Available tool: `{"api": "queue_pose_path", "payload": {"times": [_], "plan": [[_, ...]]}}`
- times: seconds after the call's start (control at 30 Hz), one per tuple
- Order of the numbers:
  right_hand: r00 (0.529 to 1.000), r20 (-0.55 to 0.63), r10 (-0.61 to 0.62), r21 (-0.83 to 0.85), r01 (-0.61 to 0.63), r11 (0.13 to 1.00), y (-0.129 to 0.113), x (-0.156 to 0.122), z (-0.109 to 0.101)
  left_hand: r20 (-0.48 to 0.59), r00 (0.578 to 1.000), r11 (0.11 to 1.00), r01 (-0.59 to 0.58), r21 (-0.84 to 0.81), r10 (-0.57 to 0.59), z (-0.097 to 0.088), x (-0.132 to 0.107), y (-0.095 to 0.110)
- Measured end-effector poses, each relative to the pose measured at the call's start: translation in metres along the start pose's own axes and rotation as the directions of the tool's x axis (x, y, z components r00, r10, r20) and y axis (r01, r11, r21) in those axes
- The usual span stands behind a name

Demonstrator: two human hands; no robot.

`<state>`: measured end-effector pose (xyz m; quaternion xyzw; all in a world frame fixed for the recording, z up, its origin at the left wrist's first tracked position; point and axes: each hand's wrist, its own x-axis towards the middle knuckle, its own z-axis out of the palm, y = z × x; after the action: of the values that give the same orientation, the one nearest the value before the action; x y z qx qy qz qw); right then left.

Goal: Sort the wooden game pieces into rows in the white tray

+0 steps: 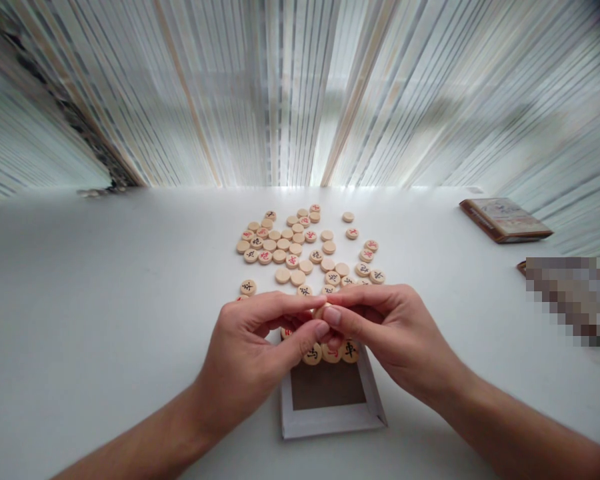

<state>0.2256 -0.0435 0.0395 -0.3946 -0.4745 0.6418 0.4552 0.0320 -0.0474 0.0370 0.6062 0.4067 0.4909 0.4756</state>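
Between the fingertips of my left hand (260,347) and my right hand (390,327) is a small round wooden xiangqi piece (321,311), mostly covered by the fingers. Both hands are closed in a pinch on it, above a shallow white box (330,423). Inside the box, a row of xiangqi pieces (333,352) with black and red characters lies towards the far side; the near part shows a brown bottom. My hands hide part of the box's far end. Beyond them, many loose xiangqi pieces (283,245) are scattered, some face up with characters, others blank side up.
The pieces lie on a white table (130,300). At the right stands a brown-edged flat box or book (507,220), and nearer is another flat item (575,300), blurred out by pixels. A striped string curtain (260,93) hangs along the table's far edge.
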Motion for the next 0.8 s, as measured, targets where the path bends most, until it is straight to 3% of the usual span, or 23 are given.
{"api": "queue_pose_path", "payload": {"times": [0.13,0.3,0.47,0.8], "plan": [[0.999,-0.015,-0.036,0.033,0.036,0.999,0.002,0.0,0.002,-0.015,0.995,0.985,0.098,-0.144,-0.101,0.002,0.001,0.002],[0.998,-0.024,-0.054,0.084,0.056,0.995,0.002,0.001,0.006,-0.009,0.989,0.966,0.14,-0.217,-0.146,0.003,0.004,0.006],[0.997,-0.069,-0.016,0.121,0.024,0.992,0.001,0.001,0.005,0.002,0.987,0.967,0.16,-0.196,-0.163,0.003,0.005,0.006],[0.997,-0.001,0.077,0.22,-0.075,0.973,0.002,0.001,0.002,0.008,0.988,0.981,0.154,-0.119,-0.154,0.002,0.004,0.013]]}}
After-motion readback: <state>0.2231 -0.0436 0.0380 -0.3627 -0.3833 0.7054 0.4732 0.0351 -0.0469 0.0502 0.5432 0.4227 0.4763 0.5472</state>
